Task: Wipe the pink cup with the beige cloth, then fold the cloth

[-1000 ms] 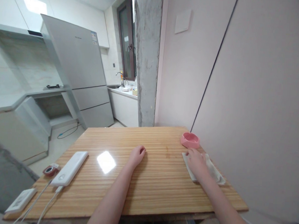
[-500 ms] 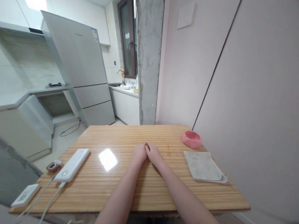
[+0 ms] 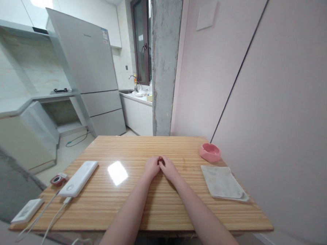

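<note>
My left hand [image 3: 151, 166] and my right hand [image 3: 168, 169] meet over the middle of the wooden table [image 3: 125, 215], fingers curled in and tips touching. Between the fingertips shows a small dark reddish thing [image 3: 160, 160], mostly covered by the fingers and too small to name. Both hands are closed around that spot. Right of my right hand lies a folded grey cloth [image 3: 223, 182], and behind it stands a pink faceted bowl [image 3: 210, 152].
At the table's left are a white power bank [image 3: 79, 178] with a cable [image 3: 53, 215], a small reddish-brown device [image 3: 57, 180] and a white box [image 3: 27, 211]. A bare concrete pillar [image 3: 164, 64] rises behind the table, with a wall [image 3: 262, 116] along its right.
The fingers have parted slightly at the top, and more of the small dark reddish thing shows between them. The hands stay in nearly the same place; the view has shifted a little.
</note>
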`<state>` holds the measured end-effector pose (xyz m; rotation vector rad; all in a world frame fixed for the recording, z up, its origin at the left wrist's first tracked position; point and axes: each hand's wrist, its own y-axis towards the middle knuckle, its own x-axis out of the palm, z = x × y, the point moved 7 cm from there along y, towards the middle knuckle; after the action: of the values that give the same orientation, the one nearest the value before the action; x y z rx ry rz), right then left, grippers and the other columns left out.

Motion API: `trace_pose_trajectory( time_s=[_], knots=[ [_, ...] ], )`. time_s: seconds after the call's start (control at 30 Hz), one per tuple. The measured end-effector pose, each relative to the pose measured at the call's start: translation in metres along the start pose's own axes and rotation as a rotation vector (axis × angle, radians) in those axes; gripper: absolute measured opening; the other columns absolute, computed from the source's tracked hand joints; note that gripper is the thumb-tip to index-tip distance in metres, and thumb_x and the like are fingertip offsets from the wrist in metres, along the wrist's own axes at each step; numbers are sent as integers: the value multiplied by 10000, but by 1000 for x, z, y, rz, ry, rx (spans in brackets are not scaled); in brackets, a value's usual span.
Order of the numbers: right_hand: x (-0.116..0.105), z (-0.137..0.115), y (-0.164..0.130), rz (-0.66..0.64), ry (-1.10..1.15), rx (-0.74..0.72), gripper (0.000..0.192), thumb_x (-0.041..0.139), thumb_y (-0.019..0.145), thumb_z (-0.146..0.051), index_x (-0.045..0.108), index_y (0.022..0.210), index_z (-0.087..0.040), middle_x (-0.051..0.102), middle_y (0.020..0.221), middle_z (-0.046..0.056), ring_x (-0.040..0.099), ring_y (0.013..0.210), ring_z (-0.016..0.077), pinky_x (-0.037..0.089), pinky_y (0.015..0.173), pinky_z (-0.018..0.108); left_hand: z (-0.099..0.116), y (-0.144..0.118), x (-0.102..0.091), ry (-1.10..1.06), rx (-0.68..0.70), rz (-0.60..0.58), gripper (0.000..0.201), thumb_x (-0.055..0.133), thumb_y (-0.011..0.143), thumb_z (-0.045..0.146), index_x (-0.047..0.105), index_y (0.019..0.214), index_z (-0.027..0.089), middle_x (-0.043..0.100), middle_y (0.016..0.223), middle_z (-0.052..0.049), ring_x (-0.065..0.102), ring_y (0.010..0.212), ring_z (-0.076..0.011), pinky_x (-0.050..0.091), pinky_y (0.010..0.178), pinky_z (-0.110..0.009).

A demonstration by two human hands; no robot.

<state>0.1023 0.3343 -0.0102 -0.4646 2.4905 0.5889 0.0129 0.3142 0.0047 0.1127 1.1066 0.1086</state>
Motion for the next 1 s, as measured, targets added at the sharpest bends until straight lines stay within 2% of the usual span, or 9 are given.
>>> trace_pose_trajectory(
  time_s=[1.0],
  knots=[
    [0, -3, 0, -27, 20, 4, 343, 470, 844, -174, 579, 1168, -199, 646, 1159, 81, 574, 1098, 193, 419, 981, 366, -2, 0, 0, 11, -38, -19, 259, 476, 834, 191, 670, 1006, 205, 704, 1021, -75, 626, 944, -201, 432, 795, -281]
  ],
)
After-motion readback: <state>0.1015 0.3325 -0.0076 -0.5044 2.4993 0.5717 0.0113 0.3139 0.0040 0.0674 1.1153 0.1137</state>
